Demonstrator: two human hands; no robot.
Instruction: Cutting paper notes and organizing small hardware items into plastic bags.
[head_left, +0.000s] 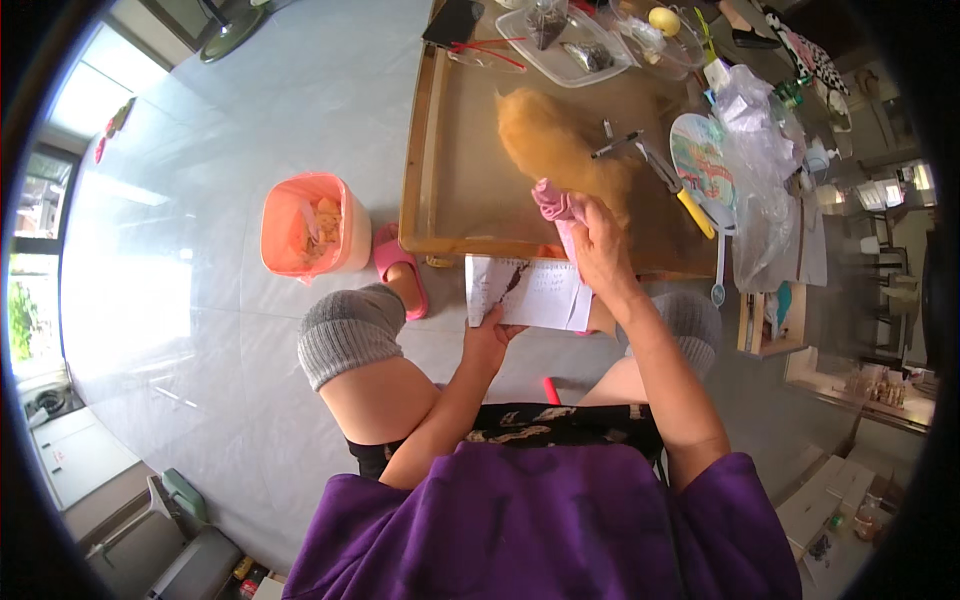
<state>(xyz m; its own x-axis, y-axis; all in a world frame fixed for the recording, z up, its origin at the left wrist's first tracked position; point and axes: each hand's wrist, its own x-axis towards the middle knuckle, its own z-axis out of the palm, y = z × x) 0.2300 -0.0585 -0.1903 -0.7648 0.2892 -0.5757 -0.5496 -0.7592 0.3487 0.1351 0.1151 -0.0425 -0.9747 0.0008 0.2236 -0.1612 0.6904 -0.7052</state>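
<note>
My left hand (489, 339) grips the near edge of a white sheet of paper (553, 301) that bears writing. A dark streak of loose bits (514, 280) lies across the sheet. The paper sits just below the front edge of a wooden-framed table (466, 187). In my right hand (606, 253) is a bunched pink cloth (555, 204), above the table's front edge and the paper's right part. Beyond the cloth, an orange-tan reflection or patch spreads over the glossy tabletop; I cannot tell which.
An orange-rimmed bin (352, 217) with scraps stands left of the table. On the table are a pen (616, 144), a yellow-handled utility knife (694, 210), a hand fan (701, 161), plastic bags (754, 150), a clear plastic tray (559, 56), red-framed glasses (491, 49) and a phone (453, 21).
</note>
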